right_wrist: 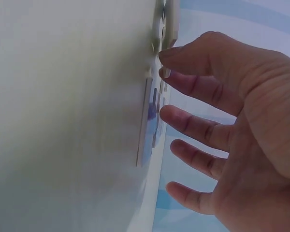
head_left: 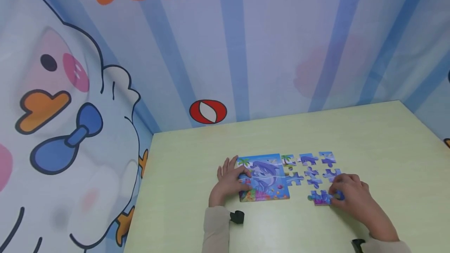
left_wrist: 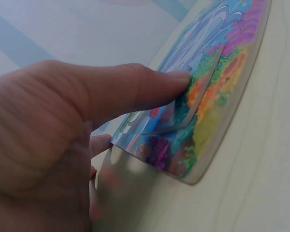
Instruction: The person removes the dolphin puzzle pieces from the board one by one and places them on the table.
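A puzzle board [head_left: 265, 180] with a picture of two dolphins lies flat on the table. My left hand [head_left: 230, 180] rests over its left edge; in the left wrist view the thumb [left_wrist: 140, 87] stretches straight across the printed surface. Loose puzzle pieces [head_left: 308, 159] in similar colours lie in rough rows to the right of the board. At the front of these rows, my right hand [head_left: 355, 200] pinches a puzzle piece between thumb and forefinger, mostly hidden by the fingertips. Beside those fingertips is a purple-blue piece [head_left: 320, 197]. The right hand's other fingers [right_wrist: 195, 128] are spread.
The pale yellow table [head_left: 190, 167] meets a printed curtain [head_left: 274, 50] at the back. A large cartoon duck [head_left: 66, 100] is printed on the left side. Black straps with small devices [head_left: 237, 217] sit at both wrists.
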The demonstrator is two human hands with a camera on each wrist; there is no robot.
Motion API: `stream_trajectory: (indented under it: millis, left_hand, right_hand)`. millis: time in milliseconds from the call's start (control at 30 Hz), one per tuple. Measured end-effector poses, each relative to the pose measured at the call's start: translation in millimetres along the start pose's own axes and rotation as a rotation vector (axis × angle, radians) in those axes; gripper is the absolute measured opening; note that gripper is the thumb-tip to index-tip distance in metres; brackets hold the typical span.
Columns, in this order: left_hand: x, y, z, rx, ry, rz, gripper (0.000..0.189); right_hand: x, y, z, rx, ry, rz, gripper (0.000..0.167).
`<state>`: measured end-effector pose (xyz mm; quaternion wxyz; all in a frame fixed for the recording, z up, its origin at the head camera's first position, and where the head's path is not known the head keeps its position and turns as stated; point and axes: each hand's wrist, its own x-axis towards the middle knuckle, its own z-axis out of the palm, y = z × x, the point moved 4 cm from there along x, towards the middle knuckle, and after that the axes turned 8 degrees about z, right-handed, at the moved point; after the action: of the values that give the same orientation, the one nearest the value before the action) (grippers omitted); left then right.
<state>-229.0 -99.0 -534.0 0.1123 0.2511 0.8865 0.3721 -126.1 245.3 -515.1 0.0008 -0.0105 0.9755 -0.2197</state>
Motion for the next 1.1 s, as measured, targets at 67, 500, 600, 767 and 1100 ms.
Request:
stream_trajectory:
  millis: [67,500,600,767,1100]
  left_hand:
    - [-0.1,-0.8,0.4,0.001,0.001,0.002,0.021]
    - [0.1,-0.7,0.5,0.007,0.008,0.006,0.021]
    - [0.4,-0.9,0.6,0.008,0.008,0.011,0.021]
    - [-0.5,-1.2,1.5,0.015,0.001,0.015,0.02]
    - [-0.3,-3.1,0.7,0.022,0.015,0.014,0.022]
  right_hand:
    - [0.8,0.0,0.5,-0.008,-0.005,0.006,0.014]
    - [7.4,-3.6,2.6,-0.026,-0.022,0.013,0.016]
    - [8.1,-6.8,2.7,-0.008,-0.01,-0.009,0.015]
    - [10.8,-16.1,3.3,0.024,0.007,-0.046,0.011]
    - [28.3,-44.4,6.3,0.021,-0.003,-0.068,0.013]
